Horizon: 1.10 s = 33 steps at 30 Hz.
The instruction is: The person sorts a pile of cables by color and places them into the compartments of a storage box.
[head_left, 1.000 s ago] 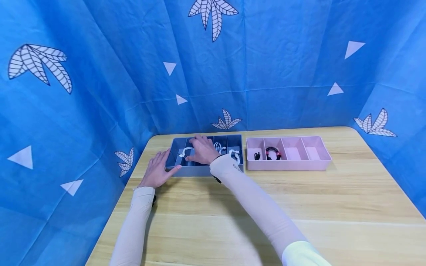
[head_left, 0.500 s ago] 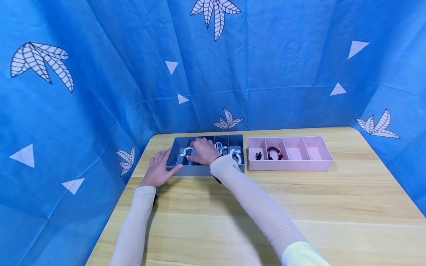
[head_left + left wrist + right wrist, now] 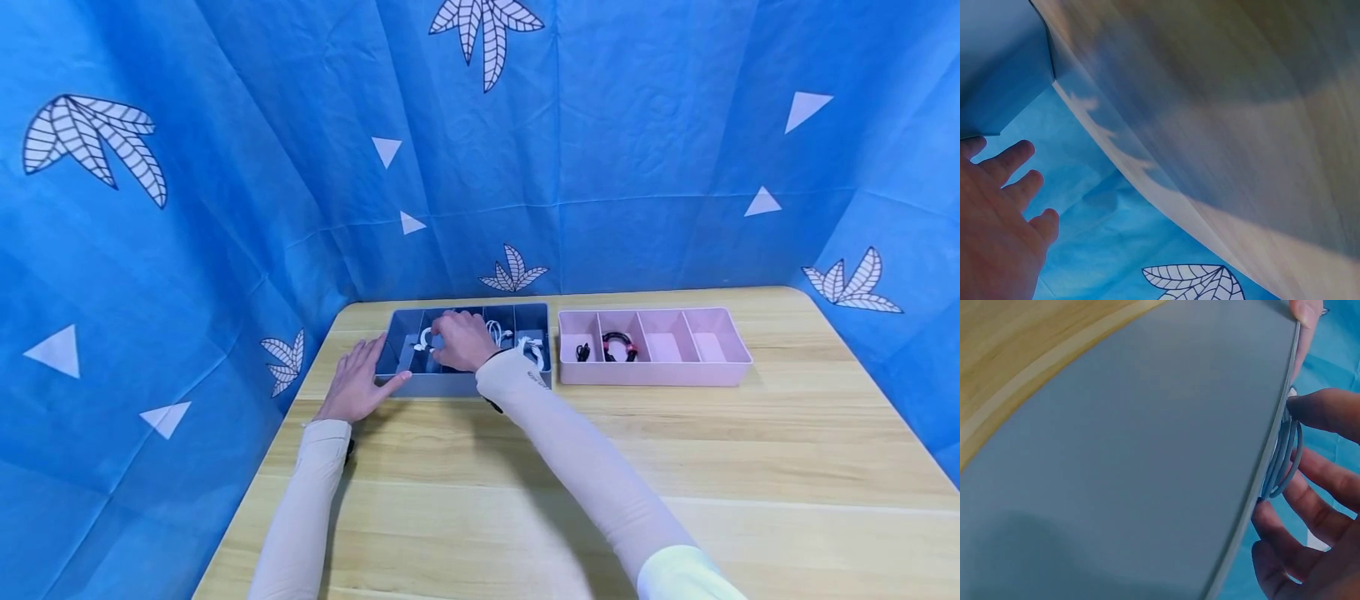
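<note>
A slate-blue divided box (image 3: 420,385) stands at the back left of the table. My left hand (image 3: 354,387) rests against its left end, fingers spread and thumb on the front rim; the left wrist view shows that hand (image 3: 997,219) with fingers extended beside the box wall (image 3: 1004,75). My right hand (image 3: 461,340) reaches into the box's left part and holds a coiled white cable (image 3: 425,338). In the right wrist view, thumb and fingers curl around the coiled cable (image 3: 1282,456) at the box rim. Its lower part is hidden behind the wall.
More white cables, one coil (image 3: 497,333) and another bundle (image 3: 531,350), lie in the box's right compartments. To the right stands a pink divided box (image 3: 652,373) with a small black cable (image 3: 582,352) and a black-and-red coiled cable (image 3: 618,347). A blue curtain (image 3: 637,167) hangs behind.
My right hand has shifted slightly right, and the coiled white cable has moved a little the same way with it. My left hand stays at the box's left end.
</note>
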Each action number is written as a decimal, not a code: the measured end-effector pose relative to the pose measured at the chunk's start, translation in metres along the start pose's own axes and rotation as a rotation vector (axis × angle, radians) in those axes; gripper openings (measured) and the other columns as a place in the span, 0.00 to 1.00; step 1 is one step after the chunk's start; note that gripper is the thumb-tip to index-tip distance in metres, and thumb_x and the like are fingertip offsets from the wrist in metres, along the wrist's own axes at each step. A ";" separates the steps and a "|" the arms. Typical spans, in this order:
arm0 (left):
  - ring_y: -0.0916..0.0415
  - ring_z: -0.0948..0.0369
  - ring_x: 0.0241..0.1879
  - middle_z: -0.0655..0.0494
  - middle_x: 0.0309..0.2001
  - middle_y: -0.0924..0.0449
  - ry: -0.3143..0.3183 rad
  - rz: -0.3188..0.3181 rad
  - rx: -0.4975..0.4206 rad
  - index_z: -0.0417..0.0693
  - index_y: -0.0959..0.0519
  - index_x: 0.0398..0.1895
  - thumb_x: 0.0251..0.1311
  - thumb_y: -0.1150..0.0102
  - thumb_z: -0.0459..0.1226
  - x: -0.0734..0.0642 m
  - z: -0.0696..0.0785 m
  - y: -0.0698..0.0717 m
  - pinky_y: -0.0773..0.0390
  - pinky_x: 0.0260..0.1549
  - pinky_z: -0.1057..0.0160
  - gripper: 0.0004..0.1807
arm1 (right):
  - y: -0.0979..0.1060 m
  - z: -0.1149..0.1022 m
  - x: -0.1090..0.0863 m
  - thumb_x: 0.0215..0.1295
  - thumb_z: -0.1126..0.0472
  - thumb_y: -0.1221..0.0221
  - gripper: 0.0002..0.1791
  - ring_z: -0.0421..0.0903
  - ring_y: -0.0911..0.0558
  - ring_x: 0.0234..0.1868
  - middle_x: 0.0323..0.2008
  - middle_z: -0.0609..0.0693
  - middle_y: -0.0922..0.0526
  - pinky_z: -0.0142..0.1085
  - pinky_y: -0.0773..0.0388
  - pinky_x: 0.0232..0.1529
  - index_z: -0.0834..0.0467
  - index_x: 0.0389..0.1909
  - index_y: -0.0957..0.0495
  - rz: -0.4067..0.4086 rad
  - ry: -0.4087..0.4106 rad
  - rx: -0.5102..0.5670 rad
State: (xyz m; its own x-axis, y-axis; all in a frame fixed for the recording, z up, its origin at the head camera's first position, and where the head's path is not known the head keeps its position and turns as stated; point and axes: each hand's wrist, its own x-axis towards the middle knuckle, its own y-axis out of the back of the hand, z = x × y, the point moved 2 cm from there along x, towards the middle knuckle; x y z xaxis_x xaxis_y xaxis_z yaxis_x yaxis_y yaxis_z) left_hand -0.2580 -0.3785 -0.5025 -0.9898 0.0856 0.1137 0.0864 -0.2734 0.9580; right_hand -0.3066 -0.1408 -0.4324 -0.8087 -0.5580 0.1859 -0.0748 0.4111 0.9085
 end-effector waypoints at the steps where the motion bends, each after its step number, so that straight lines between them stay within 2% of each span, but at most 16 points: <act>1: 0.58 0.42 0.79 0.48 0.78 0.49 0.001 0.003 -0.002 0.66 0.62 0.80 0.55 0.57 0.76 0.000 0.000 -0.001 0.58 0.73 0.33 0.55 | 0.001 0.001 0.000 0.59 0.51 0.33 0.23 0.49 0.19 0.50 0.54 0.49 0.18 0.49 0.23 0.56 0.52 0.55 0.19 0.006 -0.005 -0.012; 5: 0.59 0.43 0.79 0.49 0.79 0.49 -0.003 0.008 -0.010 0.65 0.61 0.80 0.54 0.58 0.77 0.001 -0.001 0.000 0.57 0.73 0.33 0.55 | 0.004 0.004 -0.001 0.57 0.51 0.31 0.32 0.52 0.21 0.57 0.61 0.49 0.23 0.53 0.27 0.62 0.50 0.64 0.26 0.026 -0.033 -0.029; 11: 0.59 0.41 0.79 0.48 0.79 0.50 -0.005 0.000 -0.010 0.63 0.61 0.80 0.55 0.56 0.76 0.002 0.000 0.000 0.58 0.72 0.31 0.56 | 0.012 0.005 0.000 0.58 0.53 0.32 0.40 0.48 0.21 0.58 0.63 0.49 0.26 0.50 0.27 0.66 0.49 0.71 0.36 0.084 -0.016 -0.024; 16: 0.58 0.42 0.79 0.47 0.79 0.49 -0.005 0.002 -0.009 0.61 0.59 0.80 0.55 0.56 0.76 0.001 0.001 0.001 0.58 0.72 0.32 0.56 | 0.016 0.005 -0.001 0.61 0.51 0.34 0.39 0.46 0.22 0.58 0.63 0.49 0.26 0.46 0.26 0.66 0.49 0.72 0.38 0.099 -0.003 -0.002; 28: 0.60 0.41 0.79 0.47 0.80 0.53 0.000 -0.017 -0.019 0.61 0.61 0.80 0.55 0.57 0.76 0.002 0.002 0.001 0.61 0.73 0.32 0.56 | 0.025 0.020 -0.013 0.64 0.52 0.37 0.34 0.50 0.23 0.60 0.63 0.51 0.26 0.49 0.27 0.65 0.51 0.70 0.34 0.099 -0.027 0.034; 33: 0.59 0.40 0.78 0.47 0.80 0.53 0.001 -0.015 -0.009 0.60 0.62 0.80 0.56 0.56 0.75 0.004 0.001 0.000 0.60 0.73 0.32 0.56 | 0.035 0.029 -0.023 0.66 0.49 0.40 0.30 0.50 0.23 0.58 0.63 0.50 0.25 0.48 0.25 0.63 0.52 0.68 0.31 0.120 -0.033 0.053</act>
State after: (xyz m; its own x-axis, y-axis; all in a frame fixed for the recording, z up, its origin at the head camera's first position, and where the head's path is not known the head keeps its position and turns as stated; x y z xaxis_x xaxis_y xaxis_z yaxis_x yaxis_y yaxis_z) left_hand -0.2620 -0.3769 -0.5020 -0.9911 0.0889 0.0987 0.0702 -0.2805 0.9573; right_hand -0.3079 -0.0929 -0.4161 -0.8324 -0.4787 0.2793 -0.0062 0.5119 0.8590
